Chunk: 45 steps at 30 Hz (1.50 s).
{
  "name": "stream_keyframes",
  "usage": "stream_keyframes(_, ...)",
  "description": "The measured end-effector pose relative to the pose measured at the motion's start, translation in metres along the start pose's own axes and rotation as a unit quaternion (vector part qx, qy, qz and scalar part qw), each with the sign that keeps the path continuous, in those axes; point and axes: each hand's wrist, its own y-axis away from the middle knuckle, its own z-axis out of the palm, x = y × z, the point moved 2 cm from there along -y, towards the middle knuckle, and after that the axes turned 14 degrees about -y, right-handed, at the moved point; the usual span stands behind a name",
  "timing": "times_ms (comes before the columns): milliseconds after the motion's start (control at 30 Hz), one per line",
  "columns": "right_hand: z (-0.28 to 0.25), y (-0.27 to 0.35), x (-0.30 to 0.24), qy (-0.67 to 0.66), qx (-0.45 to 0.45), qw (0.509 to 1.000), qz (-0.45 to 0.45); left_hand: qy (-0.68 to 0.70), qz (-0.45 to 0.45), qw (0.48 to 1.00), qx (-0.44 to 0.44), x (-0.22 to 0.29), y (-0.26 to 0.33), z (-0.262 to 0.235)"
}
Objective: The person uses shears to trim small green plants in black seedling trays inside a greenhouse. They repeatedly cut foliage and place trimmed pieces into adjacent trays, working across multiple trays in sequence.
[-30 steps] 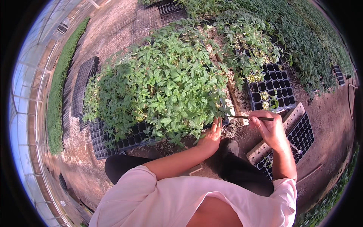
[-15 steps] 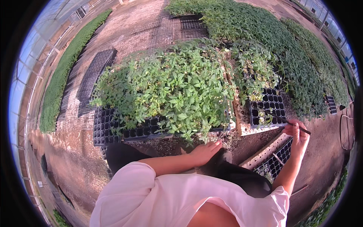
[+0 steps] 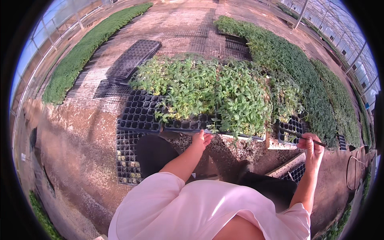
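Pinching likely steadies a slim dark stick in the right hand; left hand, nine o'clock, looks empty near a black plastic celled tray.

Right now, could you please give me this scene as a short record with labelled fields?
Left hand: open, at the front edge of a partly planted tray; contact unclear
Right hand: gripping a thin dark stick
Middle: leafy green seedlings
Front left: black cell tray
Behind it: dark trays
Far left: long strip of green plants
Right: larger bed of green plants
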Motion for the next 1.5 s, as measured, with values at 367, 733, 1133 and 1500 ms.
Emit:
stream_keyframes(367,0.024,0.041,0.063,-0.156,0.214,0.961,0.079,0.122,0.058,0.983,0.123,0.042,-0.037,-0.021)
stream_keyframes(733,0.11,0.076,0.332,-0.367,0.359,0.729,0.453,-0.127,-0.007,0.979,-0.16,0.019,0.018,-0.001)
stream_keyframes(1133,0.104,-0.009,0.277,-0.427,0.269,0.762,0.405,-0.235,-0.007,0.959,-0.156,0.016,0.01,0.024)
stream_keyframes(1500,-0.034,-0.003,0.185,-0.385,0.142,0.815,0.409,-0.019,0.123,0.985,-0.123,0.049,-0.082,0.111)
